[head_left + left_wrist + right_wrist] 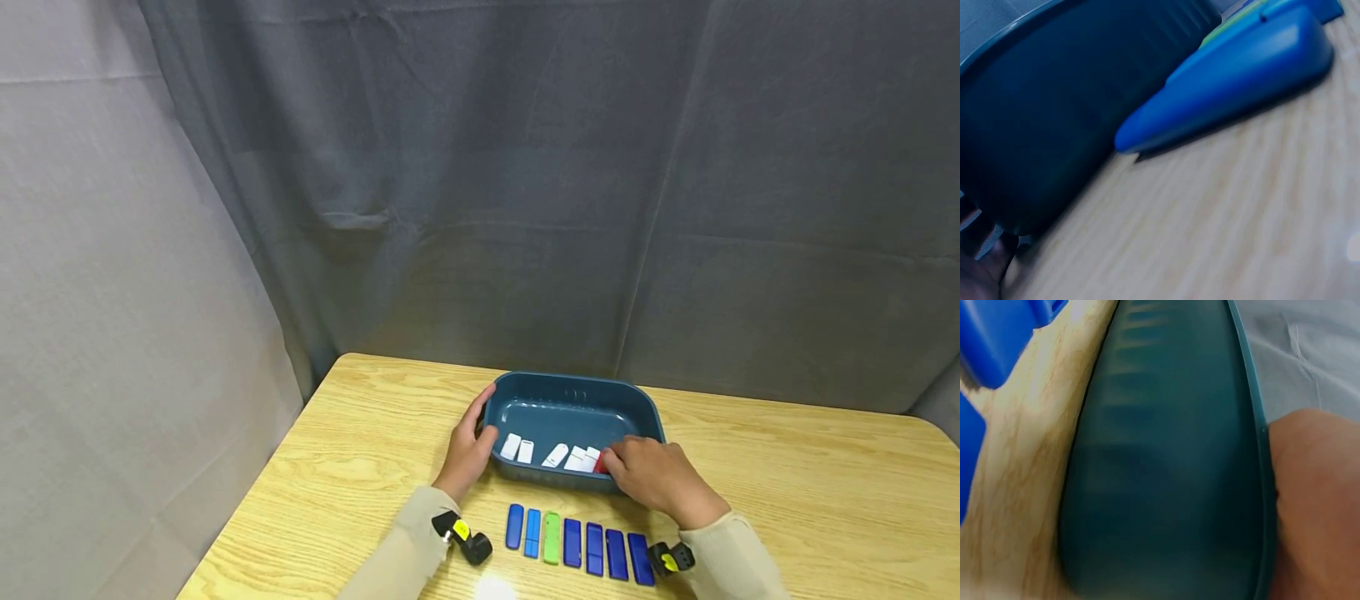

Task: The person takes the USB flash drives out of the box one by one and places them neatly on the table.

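A dark teal plastic basin [555,477] stands on the wooden table. My left hand [467,454] holds its left end, thumb at the rim and fingers along the outside. Over the basin's front right corner, my right hand [651,473] reaches inside and pinches a small red piece [600,463], mostly hidden by the fingers. Several white pieces like USB sticks [556,454] lie along the front inside the basin. In the right wrist view, part of the right hand [1316,500] shows beyond the basin's rim [1263,462].
In front of the basin lies a row of flat stick-shaped pieces: several blue ones [572,542] and one green one [551,537]. The row runs between my forearms on the table [360,450]. A grey curtain [480,208] hangs behind the table.
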`<action>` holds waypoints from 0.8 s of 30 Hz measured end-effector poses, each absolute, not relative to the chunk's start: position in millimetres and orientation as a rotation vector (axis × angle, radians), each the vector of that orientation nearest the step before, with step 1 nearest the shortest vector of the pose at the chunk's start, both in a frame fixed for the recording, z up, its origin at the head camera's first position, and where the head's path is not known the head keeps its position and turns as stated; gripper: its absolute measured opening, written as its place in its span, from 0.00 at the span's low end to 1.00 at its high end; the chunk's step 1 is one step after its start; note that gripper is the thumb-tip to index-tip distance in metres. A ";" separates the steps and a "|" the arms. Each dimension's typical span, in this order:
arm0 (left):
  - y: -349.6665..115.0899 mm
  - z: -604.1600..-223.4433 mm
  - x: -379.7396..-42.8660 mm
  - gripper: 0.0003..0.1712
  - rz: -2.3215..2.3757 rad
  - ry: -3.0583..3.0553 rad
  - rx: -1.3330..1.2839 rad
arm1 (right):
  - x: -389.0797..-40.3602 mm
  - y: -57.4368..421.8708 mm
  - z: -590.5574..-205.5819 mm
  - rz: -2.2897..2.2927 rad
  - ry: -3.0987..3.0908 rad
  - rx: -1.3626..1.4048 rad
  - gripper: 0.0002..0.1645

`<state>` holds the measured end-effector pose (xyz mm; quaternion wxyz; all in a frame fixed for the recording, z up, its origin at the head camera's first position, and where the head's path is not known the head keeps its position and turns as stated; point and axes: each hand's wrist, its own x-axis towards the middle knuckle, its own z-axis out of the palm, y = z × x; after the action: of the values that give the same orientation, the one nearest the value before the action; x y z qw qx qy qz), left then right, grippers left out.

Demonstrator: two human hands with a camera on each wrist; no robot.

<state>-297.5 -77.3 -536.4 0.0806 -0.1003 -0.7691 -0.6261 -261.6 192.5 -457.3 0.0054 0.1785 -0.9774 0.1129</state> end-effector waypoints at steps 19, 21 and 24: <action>-76.9 -535.9 -296.6 0.38 -1.845 -2.321 -0.292 | -259.5 193.4 -456.3 0.346 -3.071 0.543 0.22; -77.0 -535.6 -296.3 0.38 -1.847 -2.324 -0.285 | -260.0 194.5 -456.8 0.387 -3.086 0.568 0.23; -77.1 -535.0 -296.2 0.38 -1.853 -2.320 -0.278 | -261.3 196.6 -456.9 0.468 -3.095 0.631 0.21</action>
<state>-296.2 -77.1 -535.0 0.0794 -0.0929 -0.7755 -0.6194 -261.3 196.6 -456.9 -0.0256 0.1975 -0.9689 0.1466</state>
